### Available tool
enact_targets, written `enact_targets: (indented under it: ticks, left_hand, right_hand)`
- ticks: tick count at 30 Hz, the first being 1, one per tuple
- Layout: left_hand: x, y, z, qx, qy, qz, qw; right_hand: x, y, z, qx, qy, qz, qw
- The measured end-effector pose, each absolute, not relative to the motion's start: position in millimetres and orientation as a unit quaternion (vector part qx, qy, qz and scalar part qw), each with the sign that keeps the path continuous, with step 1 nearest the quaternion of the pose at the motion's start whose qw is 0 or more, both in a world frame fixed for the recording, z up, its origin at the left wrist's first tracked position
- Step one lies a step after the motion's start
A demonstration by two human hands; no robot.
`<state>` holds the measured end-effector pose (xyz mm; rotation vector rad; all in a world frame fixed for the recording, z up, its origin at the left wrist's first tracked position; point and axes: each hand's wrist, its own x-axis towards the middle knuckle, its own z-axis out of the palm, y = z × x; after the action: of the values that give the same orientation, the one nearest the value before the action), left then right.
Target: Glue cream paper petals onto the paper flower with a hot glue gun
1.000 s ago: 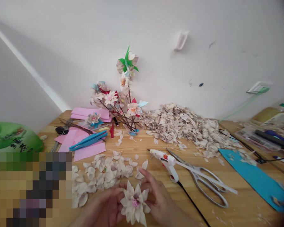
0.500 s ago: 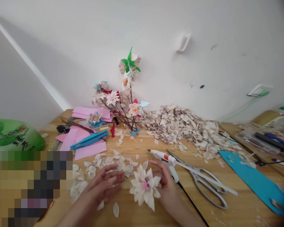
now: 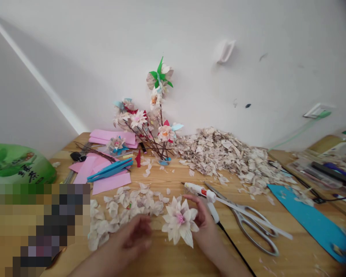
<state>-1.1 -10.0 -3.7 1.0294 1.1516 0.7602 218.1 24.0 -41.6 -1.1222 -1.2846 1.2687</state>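
Note:
A handmade flower with pointed, papery white petals and a pink centre faces me above the table. My right hand grips it from behind at its right side; the fingertips are partly hidden by petals. To the left, my left hand hovers apart from the flower, fingers loosely curled and thumb away from them, somewhat blurred. I see nothing in it. Loose whitish petals are spread just beyond and beside that hand. A white glue gun with a long glue stick lies right of the flower, against large scissors.
Finished flowers on twigs stand in a small cup. A heap of dry papery scraps lies against the wall. Pink sheets and blue tweezers-like strips are at left, near a green bag; a blue sheet is at right.
My left hand has dropped slightly and its fingers have curled more. The flower has shifted a little right and up in my right hand. A loose petal near my left hand no longer shows.

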Motion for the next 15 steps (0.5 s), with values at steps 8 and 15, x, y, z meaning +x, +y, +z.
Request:
enact_targets:
  ticks: [8, 15]
  left_hand:
    - [-3, 3, -16, 0.445, 0.528, 0.485, 0.537]
    - [31, -27, -31, 0.438, 0.383, 0.486, 0.652]
  right_hand:
    - [216, 24, -33, -0.442, -0.5, 0.577, 0.47]
    - [214, 21, -46, -0.469, -0.542, 0.537, 0.445]
